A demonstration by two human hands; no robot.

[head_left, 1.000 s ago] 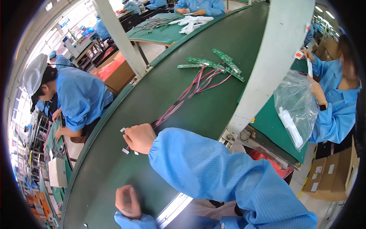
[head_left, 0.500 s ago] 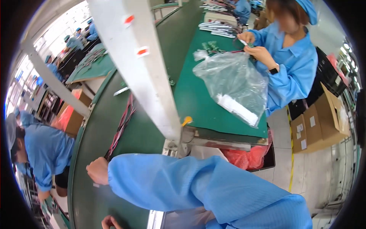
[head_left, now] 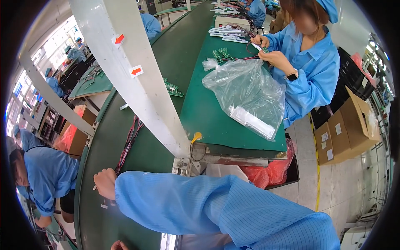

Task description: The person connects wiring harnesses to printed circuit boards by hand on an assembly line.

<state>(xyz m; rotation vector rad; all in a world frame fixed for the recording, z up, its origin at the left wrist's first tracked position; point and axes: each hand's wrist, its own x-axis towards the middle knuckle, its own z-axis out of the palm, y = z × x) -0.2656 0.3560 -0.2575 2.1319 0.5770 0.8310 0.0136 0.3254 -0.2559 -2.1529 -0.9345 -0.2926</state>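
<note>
My right arm reaches across in a blue sleeve from the lower right. At its end, my right hand (head_left: 105, 183) is closed on a bundle of wires (head_left: 130, 143), red, black and pinkish, over the green belt surface (head_left: 137, 216). The wires run away from the hand toward the white post. Small white connectors (head_left: 104, 206) show just below and beside the fist. Of my left hand (head_left: 119, 246), only some fingers show at the lower edge; whether they hold anything is hidden.
A white post (head_left: 137, 83) with red arrow stickers rises close ahead. Green circuit boards (head_left: 173, 88) lie behind it. To the right, a clear plastic bag (head_left: 250, 91) rests on a green-topped bench (head_left: 221, 133), where a co-worker (head_left: 308, 71) handles a small part. Another person (head_left: 50, 171) bends at the left.
The view has shifted slightly, with the post and bench now further left. My left hand has slipped lower, nearly out of the picture. My right hand stays on the wires in about the same place.
</note>
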